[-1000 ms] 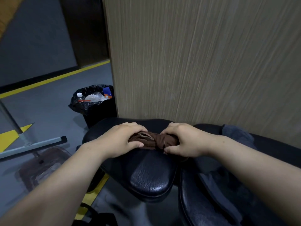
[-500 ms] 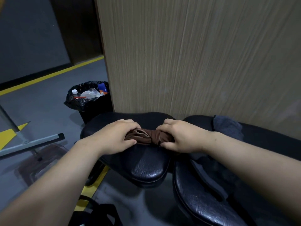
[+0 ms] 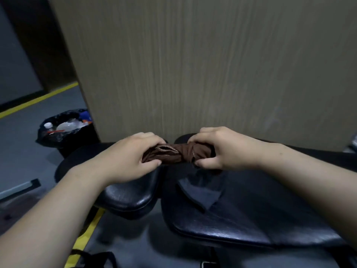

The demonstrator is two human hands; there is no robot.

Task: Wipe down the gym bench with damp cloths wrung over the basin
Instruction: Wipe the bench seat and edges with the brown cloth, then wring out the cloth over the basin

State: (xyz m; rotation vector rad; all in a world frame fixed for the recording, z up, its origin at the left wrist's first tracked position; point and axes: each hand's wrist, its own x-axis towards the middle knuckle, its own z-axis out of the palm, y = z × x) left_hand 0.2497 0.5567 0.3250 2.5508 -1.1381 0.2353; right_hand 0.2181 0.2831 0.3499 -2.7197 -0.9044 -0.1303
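Seemingly left hand [image 3: 133,157], right hand [image 3: 222,149] twist brown cloth [image 3: 177,154].

Gym floor: black padded bench [image 3: 241,215], grey rubber flooring [image 3: 25,151] with yellow line [image 3: 38,99], lined trash bin [image 3: 63,130].

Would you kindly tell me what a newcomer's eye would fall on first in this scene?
First come the two hands at centre: the left hand and right hand grip opposite ends of a twisted brown cloth over the black padded bench. A grey cloth lies on the bench just below the right hand. At the far left, a black-lined trash bin holding bottles stands beside the wood-grain panel.
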